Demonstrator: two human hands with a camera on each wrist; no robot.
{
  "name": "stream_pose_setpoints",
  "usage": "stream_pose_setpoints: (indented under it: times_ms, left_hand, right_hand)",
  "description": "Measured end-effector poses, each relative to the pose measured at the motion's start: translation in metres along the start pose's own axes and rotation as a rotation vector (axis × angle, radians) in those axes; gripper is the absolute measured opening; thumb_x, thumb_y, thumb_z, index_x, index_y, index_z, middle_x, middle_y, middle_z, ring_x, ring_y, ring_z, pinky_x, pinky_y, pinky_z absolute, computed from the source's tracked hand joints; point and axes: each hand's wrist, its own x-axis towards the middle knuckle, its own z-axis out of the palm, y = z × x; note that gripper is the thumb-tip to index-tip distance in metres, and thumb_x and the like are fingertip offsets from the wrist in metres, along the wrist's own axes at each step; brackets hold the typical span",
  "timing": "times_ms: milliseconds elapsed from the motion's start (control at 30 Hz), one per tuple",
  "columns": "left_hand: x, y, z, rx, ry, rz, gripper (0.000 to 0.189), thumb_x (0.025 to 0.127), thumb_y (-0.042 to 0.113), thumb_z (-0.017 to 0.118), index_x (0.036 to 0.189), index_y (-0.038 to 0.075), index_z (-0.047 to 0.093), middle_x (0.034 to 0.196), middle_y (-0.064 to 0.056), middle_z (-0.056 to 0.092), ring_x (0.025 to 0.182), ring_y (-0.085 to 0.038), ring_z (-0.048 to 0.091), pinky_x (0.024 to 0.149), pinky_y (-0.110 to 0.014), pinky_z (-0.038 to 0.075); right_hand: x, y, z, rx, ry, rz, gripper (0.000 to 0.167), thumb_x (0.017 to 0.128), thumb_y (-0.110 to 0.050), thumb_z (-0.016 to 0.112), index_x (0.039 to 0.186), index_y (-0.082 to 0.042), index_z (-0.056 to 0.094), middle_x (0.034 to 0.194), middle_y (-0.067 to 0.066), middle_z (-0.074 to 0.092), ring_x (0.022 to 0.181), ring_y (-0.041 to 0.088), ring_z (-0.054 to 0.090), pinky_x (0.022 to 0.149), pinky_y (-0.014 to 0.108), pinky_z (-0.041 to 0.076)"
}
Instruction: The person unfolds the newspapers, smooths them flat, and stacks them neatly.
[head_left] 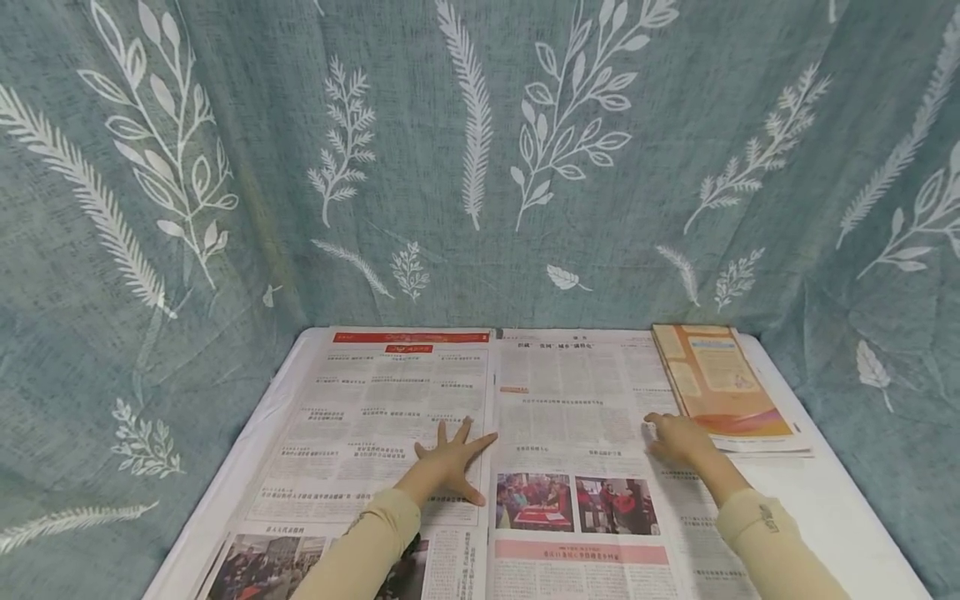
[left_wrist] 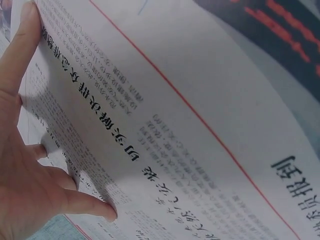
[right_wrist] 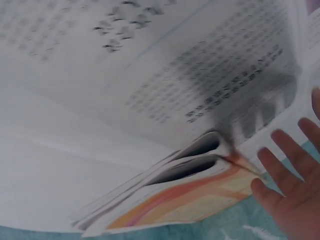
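Observation:
A wide newspaper (head_left: 570, 375) lies spread out, its fold running down the middle. My left hand (head_left: 448, 463) rests on its left page with the fingers spread wide. In the left wrist view, the fingertips of that hand (left_wrist: 30, 170) press on the printed sheet. My right hand (head_left: 684, 442) is over the right page, beside the near left corner of a folded stack of printed paper (head_left: 723, 383) with an orange cover. The right wrist view shows this hand (right_wrist: 290, 185) with extended fingers, close to the folded edge of the stack (right_wrist: 200, 200).
Under the papers is a white tabletop (head_left: 847, 517), which shows along the right side. A blue-green curtain (head_left: 420, 167) with white leaf prints hangs behind the table and along both sides. Photos (head_left: 534, 502) are printed on the near part of the newspaper.

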Motion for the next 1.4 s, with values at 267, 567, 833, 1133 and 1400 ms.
stream_pose_setpoints:
  times_ms: [267,567,833,1133,1400]
  left_hand:
    - [0.003,-0.003,0.001,-0.020,0.004,0.002,0.103,0.061,0.040,0.085,0.147,0.030,0.030,0.159,-0.013,0.009,0.140,-0.053,-0.004,0.096,-0.083,0.007]
    - [-0.001,0.000,0.002,-0.018,-0.005,0.007,0.102,0.061,0.038,0.085,0.147,0.029,0.031,0.159,-0.014,0.010,0.140,-0.054,-0.002,0.097,-0.082,0.008]
    - [0.000,0.000,0.001,-0.016,0.004,0.011,0.102,0.061,0.038,0.085,0.147,0.029,0.032,0.159,-0.014,0.011,0.140,-0.054,-0.001,0.096,-0.082,0.008]
    - [0.002,0.001,0.001,-0.025,-0.001,0.013,0.102,0.061,0.039,0.085,0.147,0.030,0.031,0.159,-0.013,0.010,0.140,-0.053,-0.002,0.096,-0.083,0.008]
    - [0.002,0.000,0.001,-0.028,-0.010,0.005,0.102,0.061,0.038,0.085,0.147,0.030,0.031,0.159,-0.013,0.009,0.140,-0.053,-0.004,0.096,-0.082,0.007]
  right_hand:
    - [-0.006,0.018,-0.003,0.024,0.281,0.096,0.033,0.080,-0.006,0.066,0.108,0.010,0.059,0.105,0.030,0.061,0.094,0.048,0.059,0.079,0.057,0.049]
    - [-0.017,0.031,-0.012,0.130,0.261,0.282,0.043,0.089,-0.011,0.056,0.121,0.017,0.047,0.117,0.039,0.050,0.105,0.056,0.051,0.089,0.062,0.044]
    - [-0.017,0.037,-0.006,0.139,0.170,0.346,0.052,0.091,-0.020,0.056,0.124,0.018,0.041,0.114,0.041,0.050,0.106,0.056,0.050,0.090,0.061,0.043]
    - [-0.015,0.037,-0.002,0.138,0.130,0.404,0.023,0.091,-0.014,0.055,0.088,0.008,0.049,0.084,0.033,0.057,0.082,0.050,0.059,0.068,0.056,0.050]
    - [-0.013,0.035,0.001,0.119,0.074,0.409,0.014,0.090,0.000,0.045,0.090,0.011,0.053,0.090,0.036,0.058,0.085,0.050,0.059,0.073,0.056,0.050]
